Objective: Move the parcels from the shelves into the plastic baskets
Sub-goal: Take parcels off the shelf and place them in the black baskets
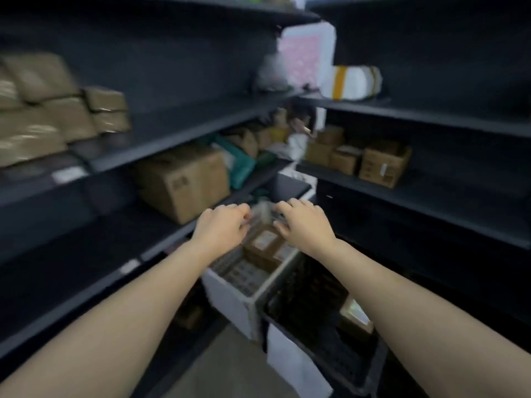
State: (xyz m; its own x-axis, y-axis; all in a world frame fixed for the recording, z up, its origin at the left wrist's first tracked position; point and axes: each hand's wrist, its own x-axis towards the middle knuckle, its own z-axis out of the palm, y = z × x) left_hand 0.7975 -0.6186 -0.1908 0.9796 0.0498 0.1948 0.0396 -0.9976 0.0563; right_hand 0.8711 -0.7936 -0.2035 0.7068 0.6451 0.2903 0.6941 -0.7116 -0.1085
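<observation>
Nearest, a black plastic basket (321, 320) holds one parcel w/ a pale label at its right side. Beyond it, a grey basket (232, 300) holds brown boxes (265, 245) w/ white labels, text too blurred to read. Left hand (222, 226) & right hand (301, 224) hover over it, fingers curled; grip unclear, motion blur. Further back, cardboard boxes (184, 179) sit on dark shelves (172, 130).

No legible txt; labels on parcels (265, 245) blurred.
</observation>
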